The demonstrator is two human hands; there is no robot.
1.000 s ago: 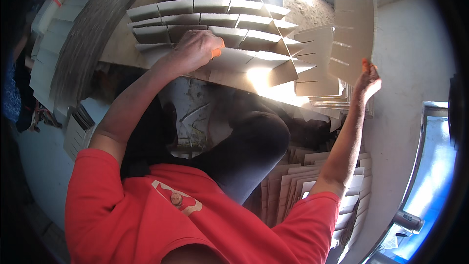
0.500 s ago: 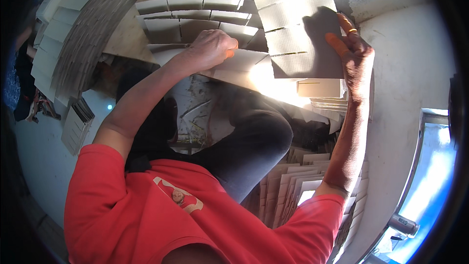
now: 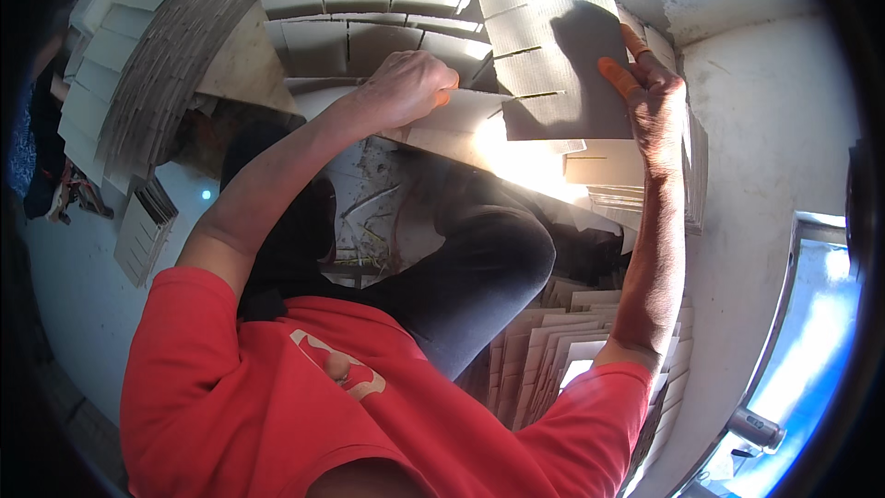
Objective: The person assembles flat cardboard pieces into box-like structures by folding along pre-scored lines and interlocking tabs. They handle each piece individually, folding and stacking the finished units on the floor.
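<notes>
My right hand [image 3: 653, 101] holds a slotted cardboard sheet [image 3: 525, 28] by its right edge, with orange-covered thumb and finger on it. Slits run in from the sheet's left side, and the hand's shadow falls across it. My left hand [image 3: 412, 90] is closed, orange on its fingertips, above a pale cardboard strip [image 3: 475, 109]; what its fingers pinch is hidden. Just beyond it stand upright slotted cardboard strips [image 3: 387, 41] in rows.
A long curved stack of cardboard pieces [image 3: 175, 46] lies at the left on a wooden board [image 3: 241, 65]. More cardboard sheets [image 3: 544, 360] stand packed by my right elbow. A white wall [image 3: 765, 120] rises at the right. A small card bundle [image 3: 146, 231] sits at the lower left.
My right hand and the slotted sheet have shifted slightly left and up. My left hand has moved a little to the right, still closed.
</notes>
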